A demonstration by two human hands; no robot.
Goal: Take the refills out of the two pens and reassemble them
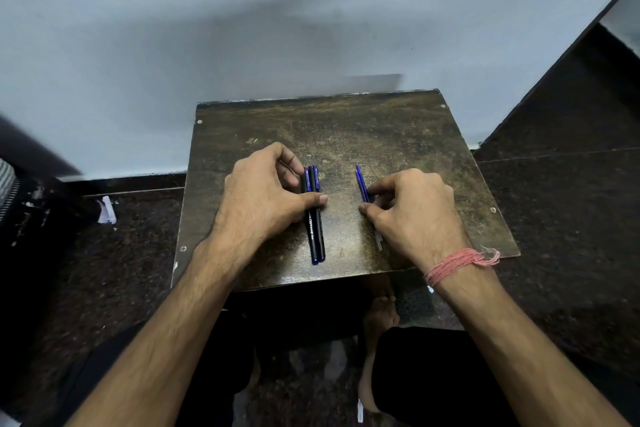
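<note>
Two pens (314, 215) lie side by side mid-bench (398, 135), long axes running away from the person, caps at far end. Left hand (266, 194) holds them, thumb across barrels, fingers curled round far side. Two refills (362, 184) lie parallel to the pens, just to their right; right hand (415, 208) pinches them, thumb & forefinger together. Refills appear out; each hand is already on its item, pens for left, refills for right.
</note>
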